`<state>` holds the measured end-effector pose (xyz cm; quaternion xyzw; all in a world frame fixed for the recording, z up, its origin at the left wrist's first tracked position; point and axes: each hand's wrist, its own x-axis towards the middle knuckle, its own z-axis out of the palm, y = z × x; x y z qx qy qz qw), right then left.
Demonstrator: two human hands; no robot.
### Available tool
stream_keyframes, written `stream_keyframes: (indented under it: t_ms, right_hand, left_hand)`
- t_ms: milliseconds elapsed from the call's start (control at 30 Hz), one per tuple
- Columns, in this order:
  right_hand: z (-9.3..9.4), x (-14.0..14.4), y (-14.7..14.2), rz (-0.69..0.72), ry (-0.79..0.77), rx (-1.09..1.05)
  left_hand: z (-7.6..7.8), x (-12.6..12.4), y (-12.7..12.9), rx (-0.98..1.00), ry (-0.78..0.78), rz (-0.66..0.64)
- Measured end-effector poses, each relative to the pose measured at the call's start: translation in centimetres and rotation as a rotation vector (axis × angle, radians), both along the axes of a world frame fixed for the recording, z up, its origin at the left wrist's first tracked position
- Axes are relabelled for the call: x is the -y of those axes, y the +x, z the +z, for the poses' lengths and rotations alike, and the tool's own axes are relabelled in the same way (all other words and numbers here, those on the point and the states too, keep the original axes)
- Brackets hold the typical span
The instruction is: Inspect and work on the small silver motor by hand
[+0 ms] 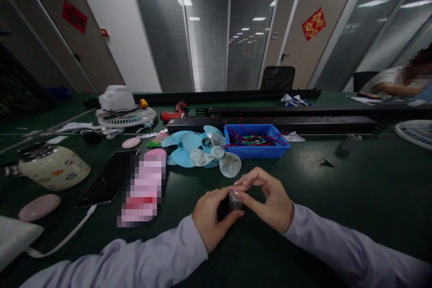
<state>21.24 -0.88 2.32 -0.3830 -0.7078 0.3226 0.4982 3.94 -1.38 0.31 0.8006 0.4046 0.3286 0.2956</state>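
A small dark cylinder with a light grey top (235,199) stands between my hands, low over the green table. My left hand (213,216) wraps its fingers and thumb around the side of it. From the right, my right hand (270,200) has its thumb and fingertips closed on the top rim. The fingers cover much of the cylinder, so its exact kind is not clear. Just beyond my hands lie a grey fan blade (230,164) and several light blue fan blades (184,155).
A blue bin (258,150) holds circuit boards and red wires. Behind it runs a long black bar (303,121), with a red power drill (172,114) beside it. A phone (104,180) and a cream flask (56,168) lie left. Another person (388,83) sits far right.
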Motion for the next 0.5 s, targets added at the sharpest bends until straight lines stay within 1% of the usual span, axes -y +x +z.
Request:
stream_keyframes:
  t_ms: [100,167,233,300,400,467,500]
  right_hand:
    - [0.5,-0.2,-0.1,-0.013,-0.057,0.008]
    - [0.6,-0.2,-0.2,-0.036,-0.065,-0.010]
    - [0.7,-0.2,-0.3,-0.055,-0.040,-0.055]
    - [0.7,-0.1,-0.2,-0.062,0.022,-0.122]
    - [0.3,0.1,1.1,-0.084,0.132,-0.162]
    - [-0.3,0.6,2.6,-0.116,0.142,-0.089]
    - [-0.7,0.9,3.4,-0.112,0.104,-0.025]
  left_hand:
    - [0.0,-0.1,0.0,0.014,-0.003,-0.015]
    - [0.0,-0.1,0.0,0.012,-0.009,-0.012]
    - [-0.1,-0.2,0.0,0.006,-0.010,-0.002]
    - [-0.1,-0.2,0.0,0.001,-0.013,0.007]
    - [0.1,-0.1,0.0,-0.011,-0.030,0.017]
    - [0.2,0.0,0.1,-0.024,-0.041,0.028]
    - [0.2,0.0,0.1,-0.029,-0.045,0.035]
